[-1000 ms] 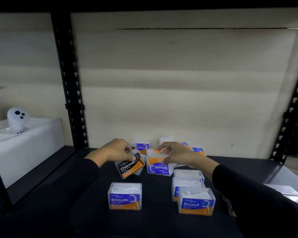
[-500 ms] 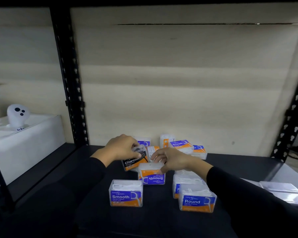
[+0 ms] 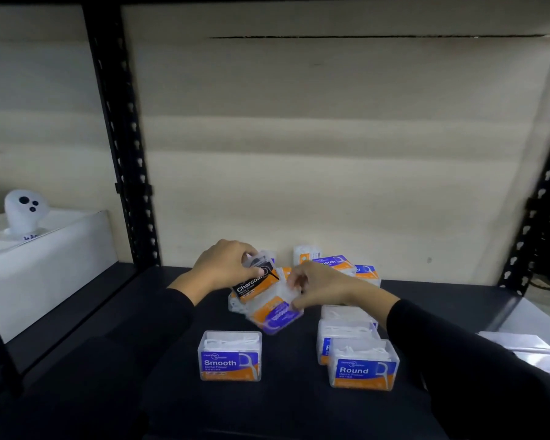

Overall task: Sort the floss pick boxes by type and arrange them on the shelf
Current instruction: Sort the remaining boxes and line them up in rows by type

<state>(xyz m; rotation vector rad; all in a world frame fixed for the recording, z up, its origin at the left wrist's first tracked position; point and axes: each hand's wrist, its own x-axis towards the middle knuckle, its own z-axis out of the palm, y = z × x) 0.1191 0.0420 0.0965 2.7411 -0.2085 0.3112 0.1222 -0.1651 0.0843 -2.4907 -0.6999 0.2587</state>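
Now the left hand (image 3: 224, 268) grips a tilted Charcoal box (image 3: 257, 282), fingers curled over its clear top; just beside it, the right hand (image 3: 318, 289) pinches a blurred, tilted purple-and-orange box (image 3: 275, 315) raised off the dark shelf (image 3: 442, 300); nearer the person than both hands stand a Smooth box (image 3: 230, 357) and a Round box (image 3: 363, 365); beyond the right hand more boxes (image 3: 337, 265) lie against the back wall.
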